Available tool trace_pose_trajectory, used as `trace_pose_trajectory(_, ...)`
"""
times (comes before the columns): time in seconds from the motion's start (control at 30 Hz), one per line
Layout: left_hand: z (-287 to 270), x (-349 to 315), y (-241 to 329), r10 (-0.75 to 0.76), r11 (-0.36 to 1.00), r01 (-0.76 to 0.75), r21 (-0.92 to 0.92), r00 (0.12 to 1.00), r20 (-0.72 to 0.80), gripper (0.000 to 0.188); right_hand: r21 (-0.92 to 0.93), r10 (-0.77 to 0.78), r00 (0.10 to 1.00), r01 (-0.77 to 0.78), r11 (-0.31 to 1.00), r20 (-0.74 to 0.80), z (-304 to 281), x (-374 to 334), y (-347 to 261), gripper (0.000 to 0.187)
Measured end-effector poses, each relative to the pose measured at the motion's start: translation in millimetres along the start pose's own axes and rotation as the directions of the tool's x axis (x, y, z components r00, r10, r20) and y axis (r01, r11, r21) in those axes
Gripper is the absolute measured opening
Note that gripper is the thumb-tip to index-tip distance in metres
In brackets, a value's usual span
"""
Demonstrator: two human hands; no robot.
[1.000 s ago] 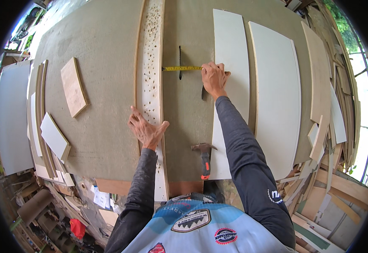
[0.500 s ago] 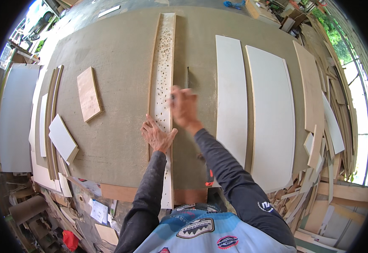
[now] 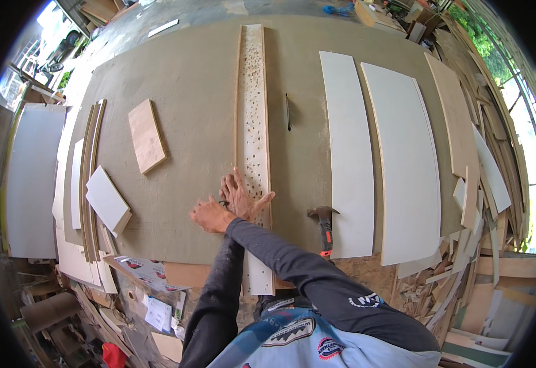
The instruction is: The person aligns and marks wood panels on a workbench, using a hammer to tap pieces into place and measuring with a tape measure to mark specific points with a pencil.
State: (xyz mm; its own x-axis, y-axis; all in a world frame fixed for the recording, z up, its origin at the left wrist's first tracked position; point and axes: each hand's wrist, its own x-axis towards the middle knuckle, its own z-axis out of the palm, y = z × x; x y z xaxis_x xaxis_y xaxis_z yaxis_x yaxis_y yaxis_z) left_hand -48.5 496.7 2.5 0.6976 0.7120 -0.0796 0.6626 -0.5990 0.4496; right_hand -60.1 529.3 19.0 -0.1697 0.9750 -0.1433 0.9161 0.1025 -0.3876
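Observation:
A long, narrow white board [image 3: 255, 141] with thin wooden edges runs away from me, its face dotted with small dark holes or flecks. My left hand [image 3: 241, 197] lies on its near part, fingers stretched and thumb pointing right. Crossing over the left forearm, my right hand [image 3: 211, 216] is closed just left of the board, next to the left hand. A small dark thing shows at its fingers, too hidden to name. Right of the board lies a claw hammer [image 3: 325, 230] with a black and red handle. Farther up is a thin dark rod [image 3: 288, 112].
Two wide white panels [image 3: 349, 153] [image 3: 403, 159] lie to the right, beside a bare wood plank [image 3: 455, 122]. Leftward are a wood block [image 3: 147, 136], a white-faced offcut [image 3: 107, 199] and thin strips [image 3: 94, 178]. Scrap wood [image 3: 446, 276] is piled beyond the table's right end.
My right hand has swung from the board's right edge across to its left side, over the left forearm. My left hand stays on the board. The hammer, earlier mostly covered, now shows.

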Motion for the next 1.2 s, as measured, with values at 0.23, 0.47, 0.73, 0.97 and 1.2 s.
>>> trace_pose_trajectory(0.23,18.8,16.2,-37.4,-0.073,0.99,0.073,-0.124,0.997,0.01,0.144,0.375,0.355,0.72,-0.141,0.916,-0.597,-56.8,-135.2,1.0,0.066)
trace_pose_trajectory(0.47,-8.6,8.6,-4.9,-0.037,0.979,0.053,-0.197,0.996,0.084,0.155,0.431,0.78,0.298,-0.699,0.571,-0.55,43.9,-301.0,18.0,0.059)
trace_pose_trajectory(0.73,-7.5,11.9,-8.5,-0.027,0.988,0.041,-0.15,0.995,0.094,0.154,0.473,0.885,0.259,-0.768,0.432,-0.387,73.7,-327.3,-1.8,0.054)
trace_pose_trajectory(0.97,-4.8,29.5,-9.3,0.01,0.989,0.009,-0.148,0.992,0.128,0.161,0.987,0.911,0.402,-0.16,-0.022,0.085,76.9,-328.2,13.7,0.037)
trace_pose_trajectory(1.2,-10.8,48.5,-14.3,0.096,0.994,-0.085,-0.072,0.981,0.169,0.166,0.854,0.865,0.433,-0.32,0.41,-0.253,52.7,-289.4,-70.9,0.034)
